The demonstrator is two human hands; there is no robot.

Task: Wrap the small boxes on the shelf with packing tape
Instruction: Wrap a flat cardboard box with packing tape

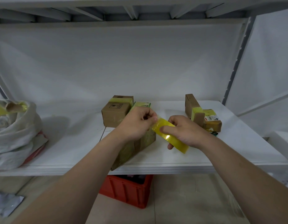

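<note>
My right hand (185,131) grips a roll of yellow packing tape (170,136) above the white shelf (75,143). My left hand (138,123) pinches the tape's loose end between thumb and fingertips, right beside the roll. Under my left wrist lies a long cardboard box (140,143) with yellow-green wrapping, reaching the shelf's front edge. Behind it stands a brown cardboard box (115,113) with yellow tape over its top. To the right, a narrow taped box (194,109) leans beside a flat labelled box (211,120).
A bulging white sack (15,131) holding tape rolls sits at the shelf's left end. A red plastic crate (128,189) stands on the floor under the shelf. A grey upright post (237,62) bounds the shelf at the right. An upper shelf hangs overhead.
</note>
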